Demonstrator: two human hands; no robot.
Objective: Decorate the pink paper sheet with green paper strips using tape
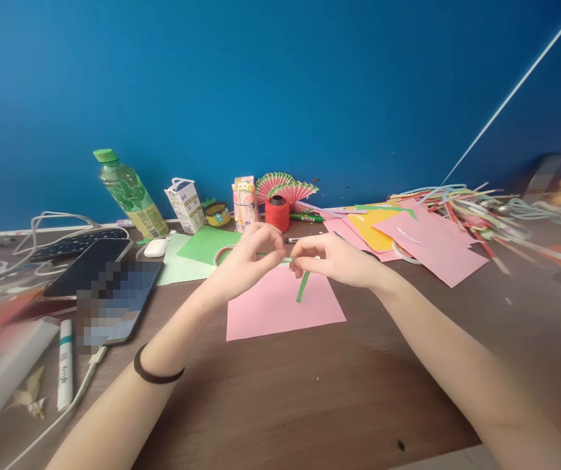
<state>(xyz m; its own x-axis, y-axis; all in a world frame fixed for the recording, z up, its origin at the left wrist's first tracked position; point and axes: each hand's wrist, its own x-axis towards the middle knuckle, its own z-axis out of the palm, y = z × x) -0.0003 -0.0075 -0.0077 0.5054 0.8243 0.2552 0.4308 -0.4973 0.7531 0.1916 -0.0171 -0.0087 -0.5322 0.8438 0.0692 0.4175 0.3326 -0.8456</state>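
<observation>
A narrow green paper strip [303, 288] hangs below the fingers of my right hand [332, 259], which pinches it. Its other end runs across the small gap to my left hand [256, 256], whose thumb and index finger are closed on it. Both hands hover above a pink paper sheet [280, 316] lying on the table. Part of the strip is hidden behind the fingers. Just behind the hands stand a red spool of thread [277, 214] and a folded pink-and-green paper fan [297, 192].
Green paper [205, 245], a bottle [134, 199] and a milk carton [186, 205] are at back left. A tablet [136, 303] and a marker [66, 365] lie left. Pink sheets [437, 251] and a heap of paper strips [476, 212] lie right. A blue wall [280, 85] rises behind.
</observation>
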